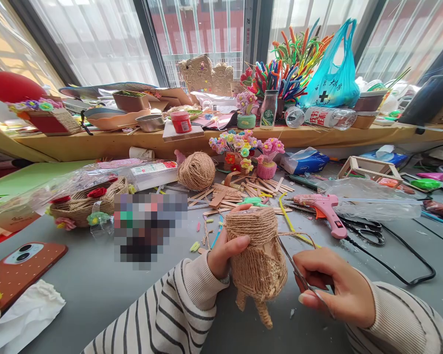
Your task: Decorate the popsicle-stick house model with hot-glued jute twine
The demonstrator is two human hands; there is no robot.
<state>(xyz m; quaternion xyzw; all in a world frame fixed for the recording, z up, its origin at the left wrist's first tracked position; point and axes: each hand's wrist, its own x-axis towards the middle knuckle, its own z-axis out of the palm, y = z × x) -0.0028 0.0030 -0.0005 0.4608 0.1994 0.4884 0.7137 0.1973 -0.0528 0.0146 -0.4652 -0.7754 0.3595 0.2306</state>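
Observation:
My left hand [225, 250] is closed around a small twine-wrapped figure [256, 260] with stubby legs, holding it upright above the grey table [96, 290]. My right hand [327, 285] is closed on a pair of scissors [299, 273] whose blades reach toward the figure's right side, where a loose strand of twine [299, 236] trails off. Both of my sleeves are striped.
A ball of twine [196, 170], loose wooden sticks [239, 194], a pink glue gun [323, 206] with its black cord, black scissors [369, 231], a twine basket [84, 204] and a red-cased phone [22, 268] lie around. A cluttered wooden shelf [221, 140] runs along the back.

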